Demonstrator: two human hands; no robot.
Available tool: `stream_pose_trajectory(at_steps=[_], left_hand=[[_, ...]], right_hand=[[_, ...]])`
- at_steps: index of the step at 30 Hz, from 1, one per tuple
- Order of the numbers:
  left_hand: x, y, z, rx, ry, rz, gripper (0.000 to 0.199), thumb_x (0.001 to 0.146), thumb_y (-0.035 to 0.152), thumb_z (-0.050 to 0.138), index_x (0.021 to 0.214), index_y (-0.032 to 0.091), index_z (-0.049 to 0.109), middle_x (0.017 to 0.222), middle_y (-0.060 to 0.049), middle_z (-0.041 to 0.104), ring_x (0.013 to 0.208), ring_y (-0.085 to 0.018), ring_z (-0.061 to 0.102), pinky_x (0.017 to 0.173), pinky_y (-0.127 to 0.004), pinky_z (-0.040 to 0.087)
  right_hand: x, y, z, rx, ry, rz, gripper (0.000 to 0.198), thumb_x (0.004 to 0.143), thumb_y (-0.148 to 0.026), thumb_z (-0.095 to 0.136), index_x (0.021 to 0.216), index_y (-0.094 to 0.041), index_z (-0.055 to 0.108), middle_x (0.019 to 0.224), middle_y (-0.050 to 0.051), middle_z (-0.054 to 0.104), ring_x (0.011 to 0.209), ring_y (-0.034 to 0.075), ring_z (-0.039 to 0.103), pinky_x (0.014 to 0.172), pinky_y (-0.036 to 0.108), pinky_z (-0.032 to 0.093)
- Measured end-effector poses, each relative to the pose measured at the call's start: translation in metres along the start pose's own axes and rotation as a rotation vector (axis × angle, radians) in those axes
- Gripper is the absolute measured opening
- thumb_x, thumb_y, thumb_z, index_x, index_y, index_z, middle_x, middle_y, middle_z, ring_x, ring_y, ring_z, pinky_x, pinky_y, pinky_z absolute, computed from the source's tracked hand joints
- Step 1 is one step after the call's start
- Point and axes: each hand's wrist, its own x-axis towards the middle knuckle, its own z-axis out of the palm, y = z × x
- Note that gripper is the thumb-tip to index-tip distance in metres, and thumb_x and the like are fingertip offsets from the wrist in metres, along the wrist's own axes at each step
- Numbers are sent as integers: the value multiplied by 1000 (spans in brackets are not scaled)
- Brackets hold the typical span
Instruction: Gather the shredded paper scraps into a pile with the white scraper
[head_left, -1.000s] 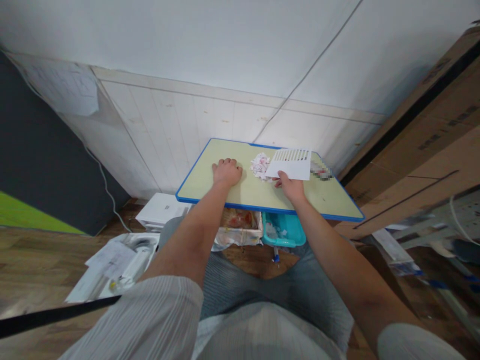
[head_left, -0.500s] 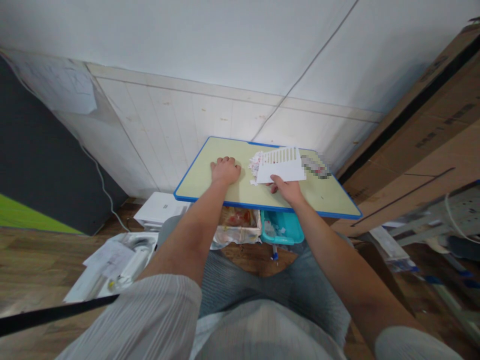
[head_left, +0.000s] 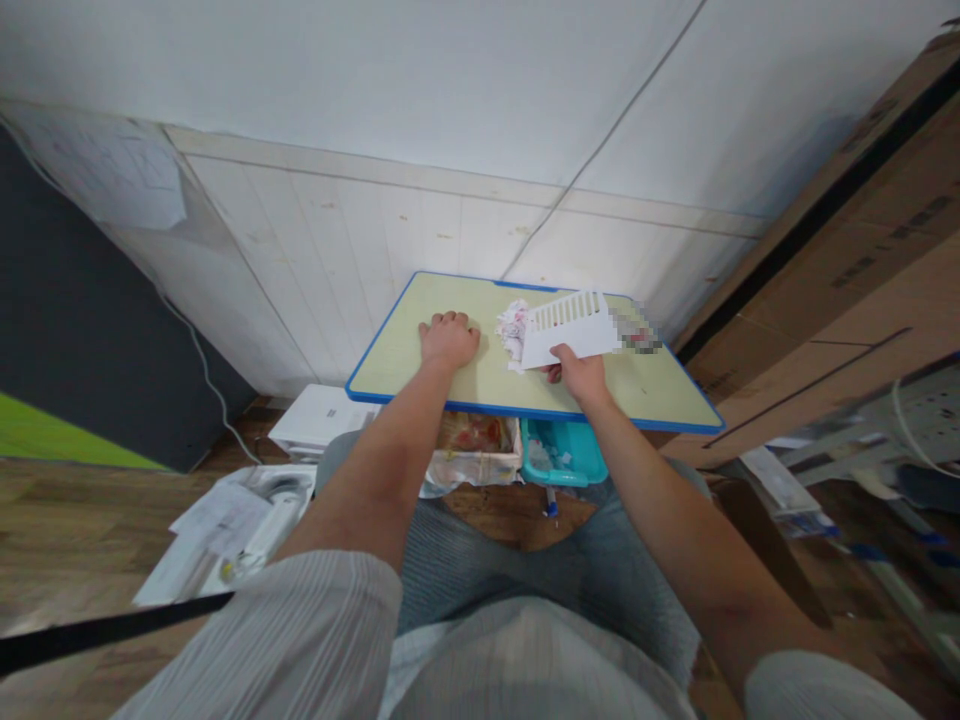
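Note:
My right hand pinches the near edge of a white slotted sheet, thumb on top and fingers beneath. A row of narrow slots runs along the sheet's far side. Its left edge is beside a heap of small white paper scraps with reddish marks and partly overlaps it. Palm down on the pale yellow tabletop, my left hand lies to the left of the heap. Its fingers are slightly bent and apart, with nothing in them.
A blurred-out item lies on the table's right side. Under the front edge are a turquoise basket and a lined box. White boxes stand on the floor at left. Tall cardboard rises at right, and a wall backs the table.
My right hand has shifted slightly to the right with the slotted sheet, which is tilted a little more. More of the scrap heap shows. My left hand stays in place.

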Motion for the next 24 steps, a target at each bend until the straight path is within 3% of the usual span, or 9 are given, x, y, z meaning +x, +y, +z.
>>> stream_pose_trajectory(at_steps=[6,24], left_hand=[[0,0,0,-7,3,1,51,114,38,44,154,24,73,169,-19,66,156,-43,54,126,-65,43],[1,0,1,24,-6,-1,54,115,39,40,154,19,72,170,-18,65,156,-41,55,127,-64,44]], right_hand=[[-1,-2,-1,25,42,-26,20,73,-44,67,83,-26,66,59,2,70,45,18,57,46,31,50],[-4,-10,0,75,78,30,12,70,-33,67,77,-23,66,52,0,66,39,15,52,37,25,42]])
